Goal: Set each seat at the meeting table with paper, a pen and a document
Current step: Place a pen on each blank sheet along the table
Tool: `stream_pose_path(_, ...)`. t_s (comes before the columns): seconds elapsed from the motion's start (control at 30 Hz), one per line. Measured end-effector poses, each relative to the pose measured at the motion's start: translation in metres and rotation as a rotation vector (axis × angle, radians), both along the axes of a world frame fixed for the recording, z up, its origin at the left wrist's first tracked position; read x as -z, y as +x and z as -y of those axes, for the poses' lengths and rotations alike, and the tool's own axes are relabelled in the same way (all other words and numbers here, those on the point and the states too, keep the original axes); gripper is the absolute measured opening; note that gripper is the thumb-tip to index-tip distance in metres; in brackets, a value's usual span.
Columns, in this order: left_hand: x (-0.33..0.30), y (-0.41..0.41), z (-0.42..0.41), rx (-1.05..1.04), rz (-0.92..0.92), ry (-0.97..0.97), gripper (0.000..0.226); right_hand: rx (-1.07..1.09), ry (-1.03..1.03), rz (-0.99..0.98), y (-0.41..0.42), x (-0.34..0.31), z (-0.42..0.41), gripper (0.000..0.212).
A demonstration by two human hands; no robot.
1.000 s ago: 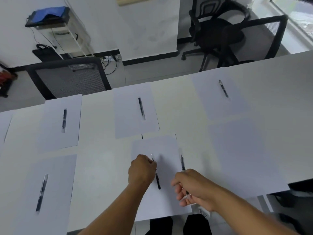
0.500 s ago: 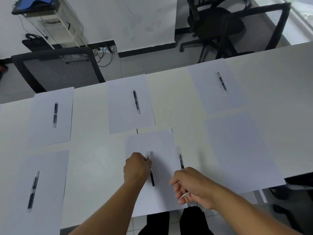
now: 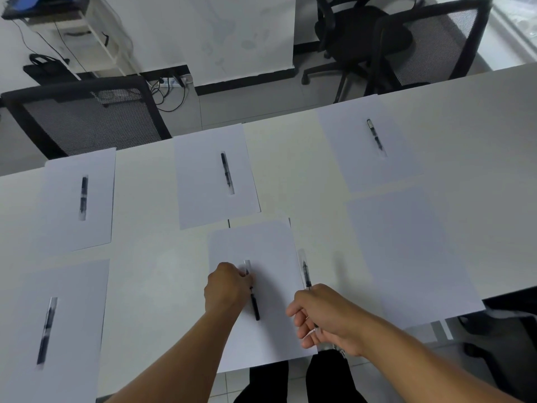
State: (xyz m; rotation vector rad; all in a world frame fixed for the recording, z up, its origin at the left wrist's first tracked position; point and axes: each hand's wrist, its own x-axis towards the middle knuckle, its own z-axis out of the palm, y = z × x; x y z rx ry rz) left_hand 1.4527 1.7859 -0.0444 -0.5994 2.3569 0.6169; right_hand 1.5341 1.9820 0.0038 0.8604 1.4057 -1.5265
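I see my left hand (image 3: 226, 287) curled around a black pen (image 3: 253, 298), holding it down on the near centre sheet (image 3: 261, 330) of the white bench (image 3: 151, 280); my right hand (image 3: 325, 318) grips a second pen (image 3: 305, 271) whose capped end points away from me, just past that sheet's right edge; four other sheets carry pens; the near right sheet (image 3: 406, 257) lies bare.
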Motion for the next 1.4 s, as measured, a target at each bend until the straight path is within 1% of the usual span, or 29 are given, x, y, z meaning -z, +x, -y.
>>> stream_pose_path(0.07, 0.0, -0.001, 0.001, -0.003, 0.0, -0.004, 0.026, 0.002, 0.001, -0.001, -0.001, 0.0, 0.001, 0.028)
stream_pose_path(0.17, 0.0, -0.002, 0.003, -0.007, 0.001, -0.002, 0.023, -0.001, 0.005, -0.007, -0.002, 0.001, 0.002, 0.033)
stream_pose_path(0.27, -0.002, -0.002, 0.004, -0.011, -0.007, 0.007, 0.026, 0.001, 0.009, -0.005, -0.005, 0.0, 0.003, 0.034)
stream_pose_path(0.4, -0.012, -0.004, 0.004, -0.021, -0.035, 0.029, 0.035, 0.006, 0.01, -0.01, -0.007, -0.007, 0.003, 0.026)
stream_pose_path(0.5, -0.027, -0.008, -0.002, -0.02, -0.053, 0.064, 0.041, 0.01, 0.024, -0.026, -0.011, -0.015, 0.002, 0.028)
stream_pose_path(0.57, -0.041, -0.013, -0.008, -0.007, -0.086, 0.084, 0.048, 0.016, 0.045, -0.051, -0.016, -0.025, 0.001, 0.026)
stream_pose_path(0.6, -0.048, -0.016, -0.012, -0.006, -0.104, 0.1, 0.05, 0.027, 0.057, -0.067, -0.019, -0.031, 0.001, 0.025)
stream_pose_path(0.83, -0.088, -0.033, -0.04, 0.055, -0.25, 0.327, 0.038, 0.143, 0.141, -0.162, -0.026, -0.062, -0.002, 0.017)
stream_pose_path(0.93, -0.101, -0.033, -0.059, 0.094, -0.295, 0.397, 0.049, 0.202, 0.18, -0.165, -0.019, -0.073, -0.009, 0.02)
stream_pose_path(1.07, -0.121, -0.024, -0.09, 0.147, -0.324, 0.44, 0.045, 0.248, 0.213, -0.167, -0.007, -0.084, -0.031, 0.03)
stream_pose_path(1.17, -0.132, -0.013, -0.117, 0.189, -0.337, 0.43, 0.042, 0.29, 0.214, -0.185, 0.002, -0.091, -0.057, 0.029)
stream_pose_path(1.27, -0.133, -0.004, -0.147, 0.187, -0.324, 0.422, 0.04, 0.327, 0.198, -0.185, 0.012, -0.089, -0.09, 0.028)
stream_pose_path(1.4, -0.13, 0.018, -0.191, 0.158, -0.3, 0.386, 0.036, 0.302, 0.188, -0.173, 0.027, -0.08, -0.141, 0.03)
